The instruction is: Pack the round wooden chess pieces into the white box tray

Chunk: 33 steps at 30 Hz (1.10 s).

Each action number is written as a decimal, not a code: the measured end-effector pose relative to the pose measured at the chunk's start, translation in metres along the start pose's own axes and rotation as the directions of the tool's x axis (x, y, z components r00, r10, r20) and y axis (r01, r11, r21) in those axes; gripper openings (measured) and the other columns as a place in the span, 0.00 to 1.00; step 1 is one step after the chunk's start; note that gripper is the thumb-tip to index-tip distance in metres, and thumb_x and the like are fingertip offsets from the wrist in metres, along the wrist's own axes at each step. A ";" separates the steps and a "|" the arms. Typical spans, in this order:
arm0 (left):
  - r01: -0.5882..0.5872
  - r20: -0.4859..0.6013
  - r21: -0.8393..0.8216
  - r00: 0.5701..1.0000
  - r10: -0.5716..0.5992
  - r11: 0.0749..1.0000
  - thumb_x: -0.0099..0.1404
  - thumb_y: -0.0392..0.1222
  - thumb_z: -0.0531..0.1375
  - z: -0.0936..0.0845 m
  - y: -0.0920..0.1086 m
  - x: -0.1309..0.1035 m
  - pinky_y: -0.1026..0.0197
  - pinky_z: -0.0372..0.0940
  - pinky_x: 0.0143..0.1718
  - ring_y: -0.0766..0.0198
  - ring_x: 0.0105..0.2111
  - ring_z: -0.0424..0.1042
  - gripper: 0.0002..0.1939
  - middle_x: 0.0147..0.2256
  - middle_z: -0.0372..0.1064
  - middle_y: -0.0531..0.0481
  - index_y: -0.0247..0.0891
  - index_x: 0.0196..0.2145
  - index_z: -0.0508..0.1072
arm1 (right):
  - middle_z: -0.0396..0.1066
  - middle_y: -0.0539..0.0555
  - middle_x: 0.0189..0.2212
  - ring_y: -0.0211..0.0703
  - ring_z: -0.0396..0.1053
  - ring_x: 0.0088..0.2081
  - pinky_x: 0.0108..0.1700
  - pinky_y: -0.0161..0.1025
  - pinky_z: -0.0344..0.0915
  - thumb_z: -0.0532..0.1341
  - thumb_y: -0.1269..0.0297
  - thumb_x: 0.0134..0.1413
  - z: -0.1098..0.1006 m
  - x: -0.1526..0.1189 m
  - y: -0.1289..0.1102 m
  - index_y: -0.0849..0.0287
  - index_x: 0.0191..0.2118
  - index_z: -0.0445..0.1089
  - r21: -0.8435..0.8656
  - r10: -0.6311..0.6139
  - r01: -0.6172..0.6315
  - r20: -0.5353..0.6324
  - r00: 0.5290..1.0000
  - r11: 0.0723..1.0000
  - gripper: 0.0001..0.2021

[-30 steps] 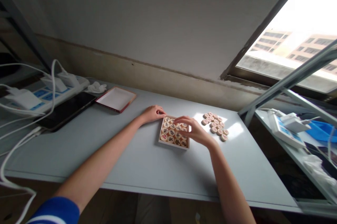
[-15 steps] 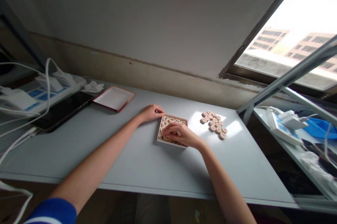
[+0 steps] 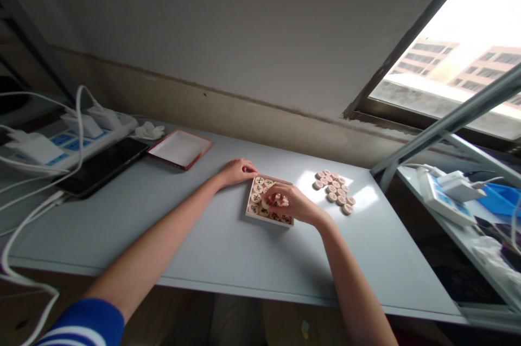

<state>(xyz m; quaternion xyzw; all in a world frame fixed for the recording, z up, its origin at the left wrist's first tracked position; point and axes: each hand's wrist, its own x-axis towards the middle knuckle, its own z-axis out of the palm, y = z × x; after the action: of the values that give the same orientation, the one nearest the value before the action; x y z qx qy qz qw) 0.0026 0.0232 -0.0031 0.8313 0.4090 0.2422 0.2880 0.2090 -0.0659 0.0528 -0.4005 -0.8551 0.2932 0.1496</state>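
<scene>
A shallow open box [image 3: 269, 220] stands on the grey table, filled with rows of round, pale wooden xiangqi pieces [image 3: 259, 180] marked with black characters. At its far left corner my left hand [image 3: 237, 172] is curled, thumb and fingertips gripping the rim. My right hand [image 3: 299, 204] is bent over the box, fingers pinched down around a xiangqi piece [image 3: 265, 203]. Red-marked pieces show beneath its palm; whether they are held or lie in the box is hard to make out. A loose cluster of reddish-marked pieces [image 3: 334, 187] lies to the right.
An upturned box lid [image 3: 181, 149] lies at the back left. Beside it are a dark phone [image 3: 108, 164], a power strip [image 3: 87, 142] with plugs and looping white cables [image 3: 79, 118], and crumpled tissue [image 3: 148, 130]. A metal frame [image 3: 431, 129] borders the right side, below a window.
My right hand has lifted and shifted slightly right over the box, uncovering pieces in its near left part. My left hand stays at the corner. The whole view has shifted slightly.
</scene>
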 end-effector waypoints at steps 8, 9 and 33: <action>-0.006 0.014 -0.023 1.000 0.006 1.000 0.57 0.47 0.55 0.000 0.000 0.000 0.66 0.57 0.32 0.65 0.31 0.65 0.14 0.32 0.71 0.49 0.37 0.34 0.77 | 0.66 0.54 0.32 0.44 0.63 0.36 0.37 0.41 0.59 0.56 0.64 0.47 -0.038 -0.042 0.057 0.56 0.28 0.69 -0.399 0.253 -0.386 -0.346 0.903 0.832 0.05; -0.003 0.013 -0.021 1.000 0.004 1.000 0.57 0.47 0.55 0.000 0.000 0.000 0.65 0.57 0.32 0.65 0.31 0.65 0.15 0.32 0.71 0.49 0.37 0.34 0.77 | 0.66 0.55 0.35 0.46 0.62 0.38 0.39 0.43 0.58 0.56 0.64 0.46 -0.040 -0.048 0.062 0.56 0.27 0.69 -0.463 0.266 -0.431 -0.379 0.886 0.775 0.05; -0.001 -0.001 -0.016 1.000 0.001 1.000 0.57 0.48 0.55 0.000 -0.001 0.000 0.65 0.57 0.33 0.64 0.32 0.66 0.15 0.32 0.71 0.49 0.37 0.33 0.77 | 0.65 0.56 0.50 0.50 0.58 0.54 0.55 0.58 0.48 0.47 0.73 0.53 -0.027 -0.043 0.104 0.53 0.49 0.65 -0.323 0.255 -0.470 -0.528 0.810 0.822 0.19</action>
<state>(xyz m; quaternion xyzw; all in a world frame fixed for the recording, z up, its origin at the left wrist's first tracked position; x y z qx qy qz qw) 0.0022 0.0231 -0.0036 0.8291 0.4066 0.2461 0.2944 0.3116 -0.0363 0.0087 -0.6413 -0.7422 0.0124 0.1941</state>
